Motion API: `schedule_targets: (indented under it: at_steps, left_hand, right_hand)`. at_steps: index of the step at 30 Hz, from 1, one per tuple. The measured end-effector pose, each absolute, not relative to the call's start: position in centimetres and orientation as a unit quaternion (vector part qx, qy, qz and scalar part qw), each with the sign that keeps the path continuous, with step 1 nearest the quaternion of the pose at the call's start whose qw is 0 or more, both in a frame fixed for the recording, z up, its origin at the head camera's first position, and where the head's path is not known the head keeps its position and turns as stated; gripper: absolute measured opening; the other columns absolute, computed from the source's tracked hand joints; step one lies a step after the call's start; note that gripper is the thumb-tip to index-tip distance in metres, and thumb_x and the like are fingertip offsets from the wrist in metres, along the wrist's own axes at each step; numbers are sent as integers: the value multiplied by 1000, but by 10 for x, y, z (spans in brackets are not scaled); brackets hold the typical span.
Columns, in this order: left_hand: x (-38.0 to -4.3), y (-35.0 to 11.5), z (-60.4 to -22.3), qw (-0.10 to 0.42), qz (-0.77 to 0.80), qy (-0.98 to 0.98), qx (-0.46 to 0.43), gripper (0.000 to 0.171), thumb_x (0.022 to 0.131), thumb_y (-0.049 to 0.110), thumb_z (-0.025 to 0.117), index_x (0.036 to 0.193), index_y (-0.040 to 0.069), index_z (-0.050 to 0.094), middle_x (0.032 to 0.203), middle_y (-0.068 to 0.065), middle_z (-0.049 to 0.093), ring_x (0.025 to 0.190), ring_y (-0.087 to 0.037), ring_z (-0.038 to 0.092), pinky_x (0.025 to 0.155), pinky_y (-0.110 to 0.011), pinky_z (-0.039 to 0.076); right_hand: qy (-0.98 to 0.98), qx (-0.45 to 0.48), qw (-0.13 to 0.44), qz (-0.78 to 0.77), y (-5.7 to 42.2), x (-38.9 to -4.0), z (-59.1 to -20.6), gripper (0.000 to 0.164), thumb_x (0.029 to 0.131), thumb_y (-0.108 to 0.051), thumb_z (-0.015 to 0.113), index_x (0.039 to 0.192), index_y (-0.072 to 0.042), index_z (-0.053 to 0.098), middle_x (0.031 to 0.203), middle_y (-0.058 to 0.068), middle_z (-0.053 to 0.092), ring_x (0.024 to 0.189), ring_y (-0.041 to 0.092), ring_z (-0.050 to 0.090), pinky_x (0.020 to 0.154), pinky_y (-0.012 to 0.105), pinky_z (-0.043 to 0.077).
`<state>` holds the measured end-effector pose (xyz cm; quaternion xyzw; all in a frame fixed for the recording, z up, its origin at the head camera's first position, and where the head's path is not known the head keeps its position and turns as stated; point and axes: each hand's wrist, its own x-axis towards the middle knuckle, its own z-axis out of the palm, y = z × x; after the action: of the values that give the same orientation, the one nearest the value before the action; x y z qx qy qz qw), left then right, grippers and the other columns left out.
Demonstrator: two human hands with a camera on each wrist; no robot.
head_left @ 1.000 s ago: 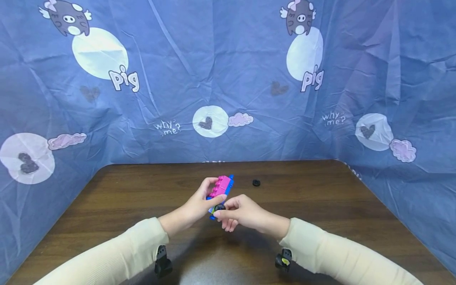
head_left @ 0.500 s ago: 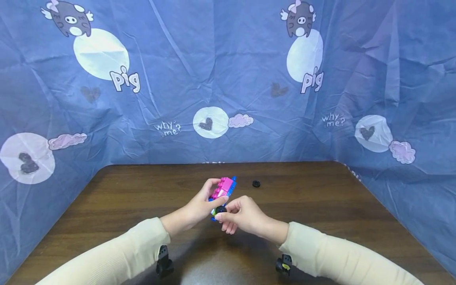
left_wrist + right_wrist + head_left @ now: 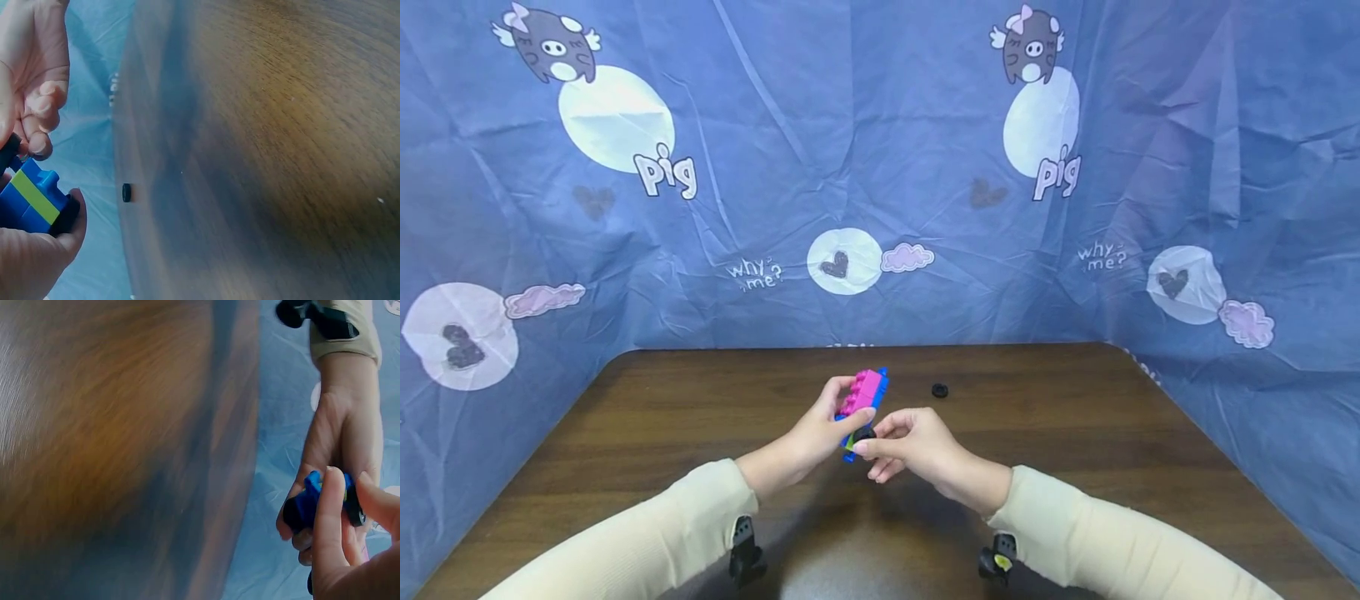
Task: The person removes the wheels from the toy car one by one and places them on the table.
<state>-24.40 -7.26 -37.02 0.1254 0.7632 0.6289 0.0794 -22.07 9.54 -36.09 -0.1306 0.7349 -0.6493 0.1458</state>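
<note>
A toy car of building blocks point(image 3: 867, 390), pink on top with a blue base, is gripped in my left hand point(image 3: 808, 431), above the table. Its near end, blue with a lime-green stripe, shows in the left wrist view, where a black wheel point(image 3: 67, 217) sits beside the left thumb. My right hand point(image 3: 925, 446) pinches another black wheel point(image 3: 864, 434) between thumb and index finger, right at the car's side. In the right wrist view that wheel point(image 3: 354, 507) stands against the blue body point(image 3: 304, 505). The left fingers behind the car are partly hidden.
A loose black wheel point(image 3: 940, 390) lies on the brown wooden table point(image 3: 1037, 383), beyond the right hand. A blue printed cloth point(image 3: 850, 167) hangs behind and at the sides. Dark wrist cameras point(image 3: 747, 550) sit on the cream sleeves.
The car shifted slightly right and then back left within the left hand's grip. The right hand's lower fingers have shifted a little; its pinch on the wheel continues.
</note>
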Motion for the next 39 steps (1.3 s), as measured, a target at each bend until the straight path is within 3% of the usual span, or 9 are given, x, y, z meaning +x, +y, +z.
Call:
schedule_targets:
  at_steps: [12, 18, 23, 27, 33, 39]
  left_hand:
    - [-245, -74, -374, 70, 625, 770, 106, 52, 97, 17, 58, 140, 6, 31, 135, -23, 52, 118, -32, 55, 92, -40, 50]
    - [-247, -73, -375, 70, 641, 756, 112, 50, 97, 13, 57, 140, 3, 32, 129, -24, 54, 96, -23, 63, 79, -34, 55]
    - [-247, -73, -375, 76, 654, 744, 114, 49, 97, 9, 55, 139, 2, 30, 125, -26, 53, 82, -27, 66, 72, -35, 57]
    - [-248, -72, -375, 75, 657, 742, 109, 49, 97, 8, 55, 139, 2, 31, 125, -27, 52, 84, -34, 66, 72, -40, 58]
    - [-246, -73, -377, 82, 657, 742, 105, 51, 97, 9, 55, 140, 1, 29, 128, -28, 50, 86, -32, 65, 77, -45, 58]
    - [-245, -71, -380, 85, 663, 738, 93, 49, 96, 8, 57, 139, 2, 33, 129, -27, 50, 94, -38, 63, 79, -46, 57]
  right_hand:
    - [684, -93, 146, -709, 102, -223, -358, 24, 86, 4, 67, 105, 14, 56, 75, 8, 70, 62, 13, 69, 68, 31, 59]
    - [681, -78, 143, -714, 109, -227, -353, 29, 89, 5, 63, 113, 19, 56, 84, 16, 72, 70, 14, 71, 74, 32, 59]
    - [681, -68, 134, -716, 116, -230, -348, 30, 90, 5, 60, 116, 20, 55, 90, 19, 72, 72, 15, 72, 75, 31, 58]
    - [683, -55, 122, -718, 121, -234, -347, 30, 90, 6, 60, 116, 20, 56, 92, 20, 72, 72, 16, 72, 75, 31, 59]
    - [695, -28, 105, -710, 130, -242, -347, 28, 89, 7, 61, 115, 17, 59, 90, 14, 72, 73, 16, 70, 75, 31, 59]
    - [702, -6, 86, -707, 140, -250, -349, 28, 88, 10, 60, 115, 18, 59, 88, 11, 71, 72, 14, 69, 76, 31, 59]
